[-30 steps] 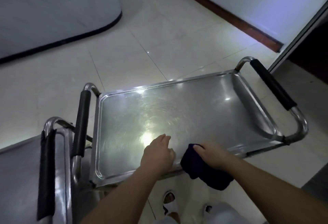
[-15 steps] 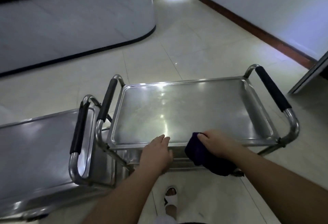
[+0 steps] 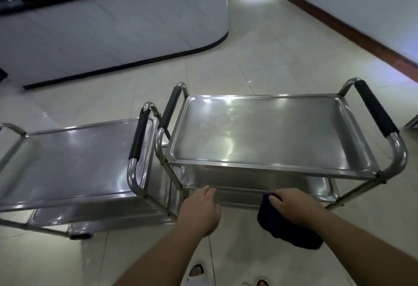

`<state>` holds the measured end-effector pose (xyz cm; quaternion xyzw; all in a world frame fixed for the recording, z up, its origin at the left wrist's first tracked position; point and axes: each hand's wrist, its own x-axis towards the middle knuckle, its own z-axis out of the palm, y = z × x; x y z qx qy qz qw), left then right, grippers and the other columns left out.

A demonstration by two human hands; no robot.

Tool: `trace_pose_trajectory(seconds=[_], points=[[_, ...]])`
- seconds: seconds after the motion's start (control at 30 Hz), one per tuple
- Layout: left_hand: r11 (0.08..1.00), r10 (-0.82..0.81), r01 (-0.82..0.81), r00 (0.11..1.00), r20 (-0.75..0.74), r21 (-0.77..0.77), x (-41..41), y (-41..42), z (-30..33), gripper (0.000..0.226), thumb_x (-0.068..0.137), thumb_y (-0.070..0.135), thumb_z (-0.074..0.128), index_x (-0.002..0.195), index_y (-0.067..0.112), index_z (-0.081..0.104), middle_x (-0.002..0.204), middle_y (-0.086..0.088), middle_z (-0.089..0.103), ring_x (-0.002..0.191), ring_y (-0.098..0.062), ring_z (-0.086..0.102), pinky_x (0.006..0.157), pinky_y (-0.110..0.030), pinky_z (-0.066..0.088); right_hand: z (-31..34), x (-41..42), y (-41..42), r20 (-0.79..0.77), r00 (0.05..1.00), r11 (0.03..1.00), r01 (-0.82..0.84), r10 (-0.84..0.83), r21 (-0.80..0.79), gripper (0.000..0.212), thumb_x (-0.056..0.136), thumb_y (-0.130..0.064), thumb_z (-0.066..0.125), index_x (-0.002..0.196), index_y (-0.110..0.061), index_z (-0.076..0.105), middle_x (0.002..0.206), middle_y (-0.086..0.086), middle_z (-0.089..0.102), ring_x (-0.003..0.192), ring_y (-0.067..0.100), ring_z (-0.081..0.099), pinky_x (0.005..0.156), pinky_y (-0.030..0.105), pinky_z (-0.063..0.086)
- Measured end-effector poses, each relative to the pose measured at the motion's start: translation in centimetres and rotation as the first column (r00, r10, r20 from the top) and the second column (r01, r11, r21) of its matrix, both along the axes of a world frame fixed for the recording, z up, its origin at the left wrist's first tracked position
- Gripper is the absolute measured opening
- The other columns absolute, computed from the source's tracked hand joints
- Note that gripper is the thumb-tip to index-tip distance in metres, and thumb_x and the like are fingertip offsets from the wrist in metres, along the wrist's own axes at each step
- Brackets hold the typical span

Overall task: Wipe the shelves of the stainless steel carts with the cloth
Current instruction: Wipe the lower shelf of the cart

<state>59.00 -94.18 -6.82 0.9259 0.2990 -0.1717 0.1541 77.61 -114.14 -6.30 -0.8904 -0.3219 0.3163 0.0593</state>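
Note:
Two stainless steel carts stand side by side on the floor. The right cart [image 3: 271, 131] has a shiny top shelf and a lower shelf [image 3: 239, 186] below it, with black-padded handles at both ends. The left cart [image 3: 67, 161] sits lower in view. My right hand [image 3: 294, 206] grips a dark blue cloth [image 3: 287, 229] at the near edge of the right cart's lower shelf. My left hand [image 3: 200, 211] hovers at the same edge, fingers loosely apart, holding nothing.
A curved white counter [image 3: 113, 32] with a black base stands behind the carts. A wall with a brown skirting board [image 3: 350, 39] runs along the right. Pale floor tiles [image 3: 226, 64] lie between. My feet in sandals [image 3: 196, 271] show at the bottom.
Both hands have dropped from the near rim of the right cart's top shelf to its lower shelf edge. The view has pulled back and up, showing more of the left cart.

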Motion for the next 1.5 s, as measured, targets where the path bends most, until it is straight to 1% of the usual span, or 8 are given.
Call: trace_pose_trajectory(seconds=[0.27,0.5,0.67,0.73,0.83,1.0,1.2,1.5], points=[[0.998,-0.016,0.017,1.000,0.014,-0.054,-5.9,5.5,-0.7,0.062,0.106,0.042,0.036,0.164,0.024,0.022,0.172,0.001,0.021,0.156,-0.019,0.025,0.123,-0.040,0.026,0.8,-4.7,5.2,0.026,0.999,0.998,0.047,-0.047,-0.031,0.038,0.106,-0.049,0.041,0.091,-0.023,0.064,0.088,-0.004,0.066,0.078,0.012,0.063,0.074,0.033,0.052],[0.993,-0.043,0.042,0.999,-0.003,-0.111,-12.4,13.2,-3.2,0.055,0.102,0.046,0.037,0.153,0.024,0.040,0.159,0.003,0.040,0.143,-0.019,0.041,0.112,-0.043,0.043,-0.2,-13.9,11.9,-0.025,0.990,0.989,0.137,-0.139,-0.053,0.040,0.107,-0.048,0.040,0.086,-0.021,0.061,0.085,-0.005,0.063,0.077,0.012,0.061,0.063,0.027,0.043],[0.992,-0.079,0.084,0.996,0.046,-0.098,-14.7,16.2,-3.0,0.048,0.105,0.039,0.038,0.150,0.025,0.043,0.151,0.003,0.048,0.135,-0.018,0.048,0.109,-0.039,0.043,0.0,-18.9,14.4,-0.018,0.989,0.987,0.146,-0.147,-0.068,0.044,0.108,-0.044,0.039,0.087,-0.011,0.060,0.084,0.003,0.066,0.072,0.019,0.060,0.058,0.030,0.038],[0.990,-0.090,0.095,0.995,0.043,-0.109,-15.0,17.0,-3.3,0.052,0.103,0.040,0.039,0.153,0.025,0.042,0.155,0.003,0.045,0.140,-0.018,0.045,0.113,-0.041,0.042,0.3,-19.6,15.0,-0.015,0.983,0.982,0.183,-0.184,-0.042,0.044,0.108,-0.044,0.040,0.090,-0.012,0.064,0.087,0.002,0.069,0.076,0.018,0.064,0.062,0.030,0.043],[0.987,-0.128,0.131,0.991,0.042,-0.096,-14.9,17.9,-3.6,0.056,0.100,0.041,0.041,0.154,0.026,0.040,0.159,0.002,0.041,0.143,-0.020,0.042,0.114,-0.043,0.040,0.5,-19.6,15.6,-0.010,0.971,0.971,0.240,-0.240,-0.022,0.040,0.106,-0.048,0.041,0.093,-0.019,0.066,0.089,-0.002,0.068,0.080,0.014,0.065,0.072,0.032,0.051],[0.983,-0.166,0.169,0.985,0.051,-0.070,-13.7,18.5,-3.8,0.057,0.099,0.043,0.042,0.154,0.027,0.040,0.159,0.001,0.042,0.143,-0.022,0.043,0.114,-0.043,0.041,1.8,-18.8,16.7,0.019,0.964,0.964,0.265,-0.265,0.004,0.039,0.107,-0.047,0.040,0.089,-0.022,0.063,0.086,-0.002,0.065,0.077,0.012,0.061,0.061,0.028,0.042],[0.985,-0.161,0.163,0.986,0.052,-0.058,-12.1,17.9,-4.2,0.057,0.102,0.040,0.043,0.156,0.025,0.037,0.159,0.002,0.042,0.142,-0.021,0.044,0.115,-0.046,0.041,1.8,-16.9,17.4,-0.027,0.965,0.964,0.261,-0.260,0.050,0.040,0.108,-0.044,0.041,0.087,-0.018,0.062,0.084,0.001,0.065,0.076,0.015,0.062,0.064,0.031,0.044],[0.996,0.022,-0.019,0.999,0.038,-0.089,-8.7,15.2,-8.3,0.047,0.105,0.044,0.036,0.146,0.025,0.049,0.143,0.002,0.055,0.127,-0.021,0.055,0.102,-0.043,0.048,-3.4,-11.3,15.9,-0.150,0.959,0.966,0.251,-0.239,0.065,0.042,0.110,-0.042,0.038,0.086,-0.016,0.062,0.082,0.002,0.065,0.074,0.017,0.061,0.063,0.033,0.044]])
